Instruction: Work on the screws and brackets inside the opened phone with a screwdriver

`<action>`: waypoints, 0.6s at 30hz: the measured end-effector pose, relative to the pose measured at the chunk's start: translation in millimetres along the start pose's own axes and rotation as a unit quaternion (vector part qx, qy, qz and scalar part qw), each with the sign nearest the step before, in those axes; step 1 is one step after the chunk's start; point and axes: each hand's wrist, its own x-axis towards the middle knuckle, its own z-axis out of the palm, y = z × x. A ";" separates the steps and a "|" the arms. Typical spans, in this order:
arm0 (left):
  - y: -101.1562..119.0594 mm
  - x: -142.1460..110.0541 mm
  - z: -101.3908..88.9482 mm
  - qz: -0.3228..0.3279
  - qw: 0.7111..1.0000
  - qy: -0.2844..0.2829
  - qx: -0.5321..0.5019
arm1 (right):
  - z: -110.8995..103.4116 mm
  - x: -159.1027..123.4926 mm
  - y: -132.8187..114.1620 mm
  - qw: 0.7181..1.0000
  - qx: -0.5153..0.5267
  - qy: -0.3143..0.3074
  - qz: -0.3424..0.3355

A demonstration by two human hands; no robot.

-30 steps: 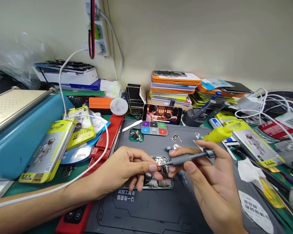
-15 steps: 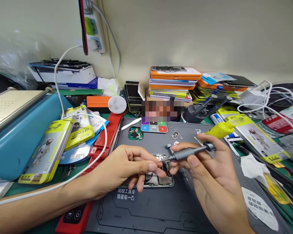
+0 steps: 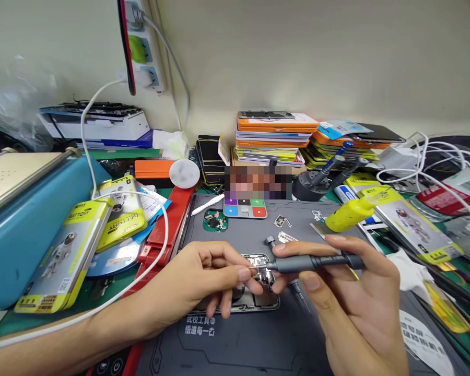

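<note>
My right hand [image 3: 356,297] grips a dark grey precision screwdriver [image 3: 305,264], held nearly level with its bit pointing left. The thumb and fingertips of my left hand [image 3: 206,277] are pinched together at the thin bit; whatever they hold is too small or hidden to name. Below both hands lies an opened phone [image 3: 267,298], its inner parts exposed and its left portion covered by my left hand. A second grey screwdriver [image 3: 300,296] rests on the dark mat [image 3: 235,344], partly hidden behind my right hand.
Beyond the hands are a razor blade [image 3: 288,238], a small metal part [image 3: 282,221], a round green board [image 3: 215,221] and a colored tray [image 3: 244,210]. A yellow bottle [image 3: 347,215] and screwdriver stand [image 3: 309,185] are to the right. Battery packs [image 3: 65,250] and a white cable [image 3: 165,230] lie left.
The screwdriver has tilted to nearly level, and my right hand has shifted slightly right and down. My left fingers stay pinched at the bit. The whole view has shifted a little.
</note>
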 end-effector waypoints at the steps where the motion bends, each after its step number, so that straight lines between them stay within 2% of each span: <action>1: 0.1 0.0 0.2 0.003 1.000 0.000 0.007 | -0.3 -0.4 0.0 1.000 -0.004 -0.001 -0.010; 5: 0.2 -0.6 -0.1 0.006 1.000 -0.005 0.028 | -1.9 -1.0 -0.8 1.000 -0.004 -0.002 -0.020; 18: -0.2 -2.6 -0.6 0.004 1.000 -0.004 0.018 | -5.2 3.0 -1.6 0.999 0.029 0.012 0.023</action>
